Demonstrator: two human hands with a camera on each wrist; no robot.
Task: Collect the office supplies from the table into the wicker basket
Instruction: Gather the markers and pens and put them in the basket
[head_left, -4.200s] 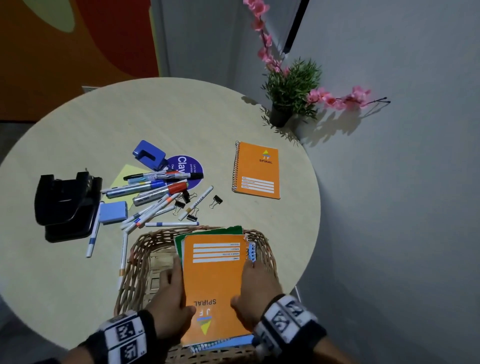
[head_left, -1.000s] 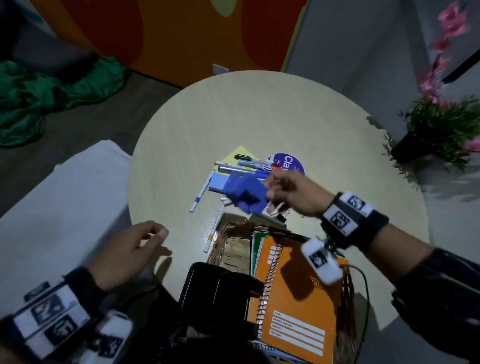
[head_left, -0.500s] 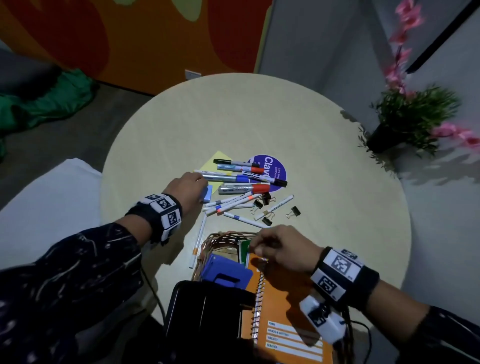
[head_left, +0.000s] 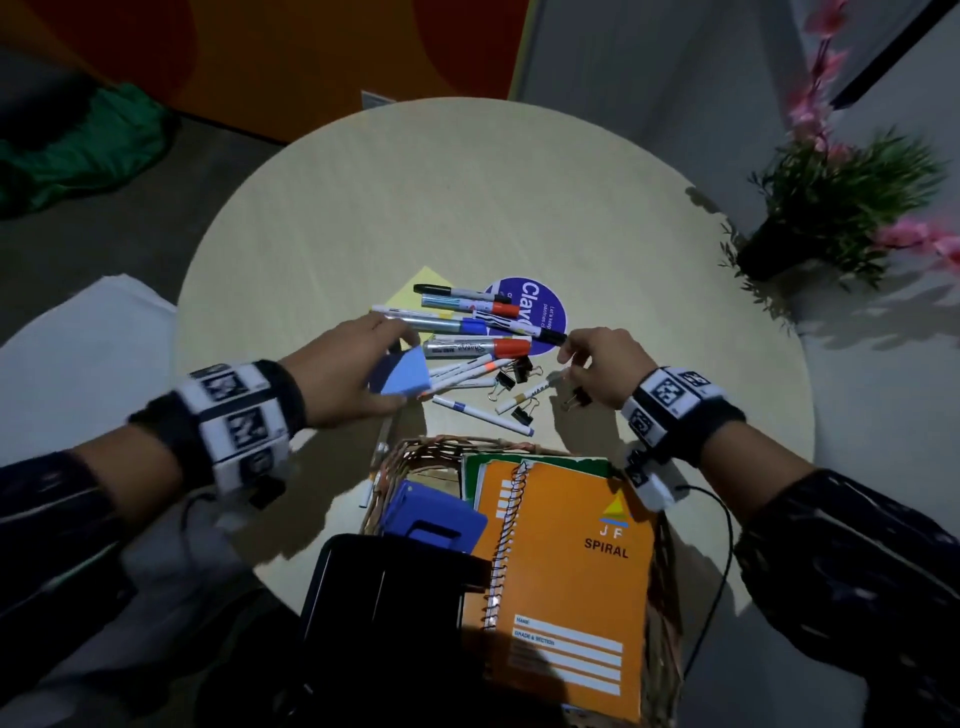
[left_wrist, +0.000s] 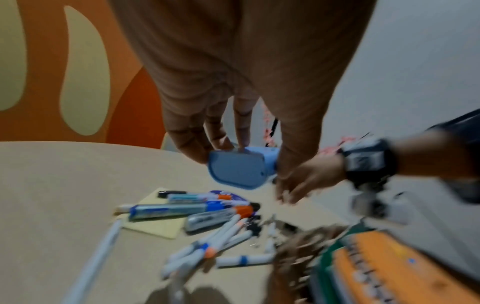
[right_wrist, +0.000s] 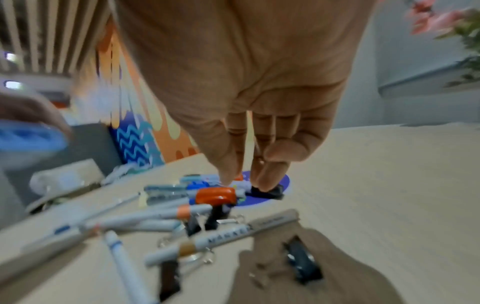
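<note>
Light: dim room, dark corners in the head view.
Shadows: hard-edged, thrown right of the plant (head_left: 841, 208) onto the wall, and under both hands on the table (head_left: 467, 208).
Blur: both wrist views smeared; pens (left_wrist: 207, 242) soft.
Distortion: wide-angle bending at edges.

Dark patterned long sleeves (head_left: 857, 561) on both arms. Black wristbands (head_left: 236, 415) with white square marker tags. Small white camera unit (head_left: 652, 486) under right wrist, black cable (head_left: 722, 577) trailing.
</note>
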